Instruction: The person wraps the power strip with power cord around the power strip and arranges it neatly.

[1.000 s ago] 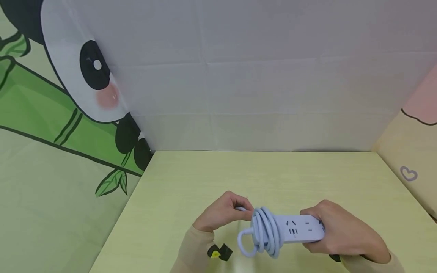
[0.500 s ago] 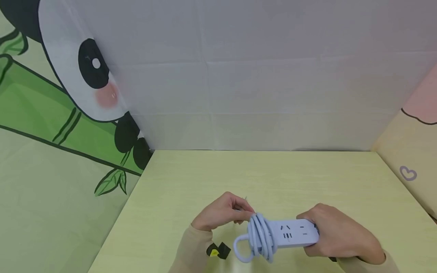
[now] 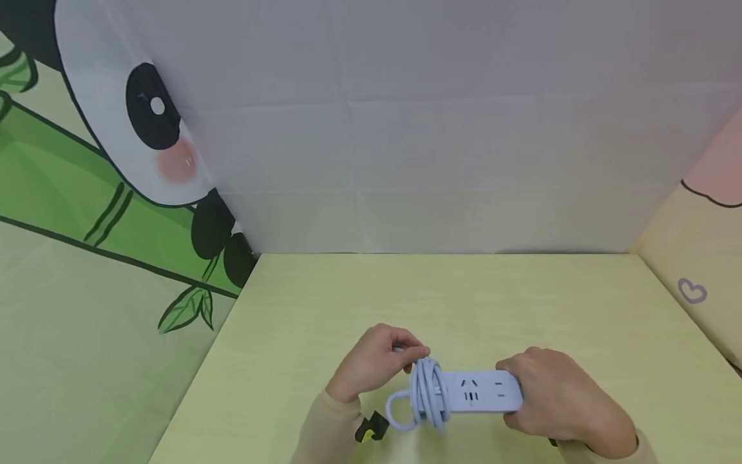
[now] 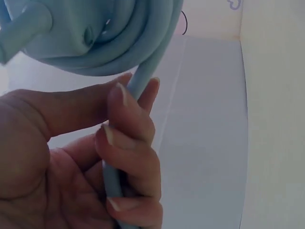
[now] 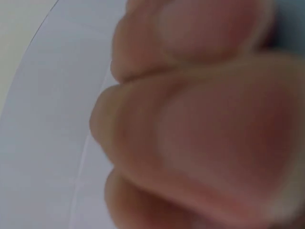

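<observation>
Shifted left and slightly nearer since a second ago: power strip (image 3: 484, 391), cable coil (image 3: 427, 392) and both hands. Risk, judged: free cable loop (image 3: 397, 412) slipping off the strip end, or turns loosening, if tension from the left-hand pinch drops. Right hand (image 3: 565, 403), wrapped around the strip's right end, held just above the table (image 3: 464, 303). Left hand (image 3: 377, 364), fingers (image 4: 128, 129) curled round the cable tail beside the coil. Behind: panda backdrop (image 3: 145, 129).
</observation>
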`<state>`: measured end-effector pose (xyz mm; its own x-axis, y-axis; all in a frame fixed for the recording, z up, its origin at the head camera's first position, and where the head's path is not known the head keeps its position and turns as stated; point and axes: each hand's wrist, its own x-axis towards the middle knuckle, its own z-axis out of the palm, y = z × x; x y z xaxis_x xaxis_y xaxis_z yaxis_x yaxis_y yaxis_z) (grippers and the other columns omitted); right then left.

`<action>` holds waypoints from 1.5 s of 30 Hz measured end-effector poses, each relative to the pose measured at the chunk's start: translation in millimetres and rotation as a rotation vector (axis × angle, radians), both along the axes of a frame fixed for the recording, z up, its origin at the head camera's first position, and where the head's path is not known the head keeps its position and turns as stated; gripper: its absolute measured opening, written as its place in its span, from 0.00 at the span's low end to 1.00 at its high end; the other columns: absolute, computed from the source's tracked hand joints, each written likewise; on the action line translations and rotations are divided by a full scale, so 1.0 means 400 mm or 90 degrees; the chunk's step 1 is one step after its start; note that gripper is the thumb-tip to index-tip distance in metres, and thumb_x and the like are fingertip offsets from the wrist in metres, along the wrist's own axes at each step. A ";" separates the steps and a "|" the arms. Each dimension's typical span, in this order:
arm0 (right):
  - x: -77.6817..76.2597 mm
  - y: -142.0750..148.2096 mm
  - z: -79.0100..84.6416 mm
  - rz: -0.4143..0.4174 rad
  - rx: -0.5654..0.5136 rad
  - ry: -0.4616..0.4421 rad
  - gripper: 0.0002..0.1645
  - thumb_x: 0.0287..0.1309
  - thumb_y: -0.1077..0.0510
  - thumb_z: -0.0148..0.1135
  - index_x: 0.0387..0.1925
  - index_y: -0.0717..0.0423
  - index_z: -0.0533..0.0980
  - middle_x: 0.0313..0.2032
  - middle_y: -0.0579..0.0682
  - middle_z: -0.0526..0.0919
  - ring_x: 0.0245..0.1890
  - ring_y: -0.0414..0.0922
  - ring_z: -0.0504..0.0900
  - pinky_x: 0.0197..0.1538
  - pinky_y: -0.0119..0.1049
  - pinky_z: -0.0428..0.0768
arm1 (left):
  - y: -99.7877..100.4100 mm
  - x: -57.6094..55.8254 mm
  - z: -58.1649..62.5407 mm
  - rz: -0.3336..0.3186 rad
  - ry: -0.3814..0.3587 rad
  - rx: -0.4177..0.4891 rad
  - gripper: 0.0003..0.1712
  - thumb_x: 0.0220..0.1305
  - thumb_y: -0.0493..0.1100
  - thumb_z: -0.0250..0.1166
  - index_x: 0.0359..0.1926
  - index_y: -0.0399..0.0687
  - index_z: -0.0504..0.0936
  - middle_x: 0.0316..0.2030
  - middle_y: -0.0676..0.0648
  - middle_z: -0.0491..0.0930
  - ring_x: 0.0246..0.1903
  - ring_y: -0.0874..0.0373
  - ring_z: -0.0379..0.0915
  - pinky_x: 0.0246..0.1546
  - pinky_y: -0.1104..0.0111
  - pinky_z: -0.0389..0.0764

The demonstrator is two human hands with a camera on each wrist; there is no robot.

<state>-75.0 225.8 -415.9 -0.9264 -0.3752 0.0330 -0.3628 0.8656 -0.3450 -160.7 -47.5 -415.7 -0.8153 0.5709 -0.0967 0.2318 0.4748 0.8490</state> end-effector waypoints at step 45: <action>-0.031 -0.065 -0.002 -0.186 0.094 0.104 0.12 0.34 0.62 0.71 0.24 0.49 0.76 0.20 0.44 0.77 0.16 0.42 0.67 0.18 0.34 0.63 | -0.005 0.038 0.038 0.213 0.284 -0.178 0.04 0.65 0.39 0.69 0.37 0.42 0.88 0.28 0.49 0.87 0.25 0.65 0.76 0.28 0.73 0.77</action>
<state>-87.3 199.7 -416.7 -0.9822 -0.1072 0.1542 -0.1327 0.9772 -0.1659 -145.7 -49.5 -400.6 -0.9422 0.2792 0.1853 0.3350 0.7731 0.5385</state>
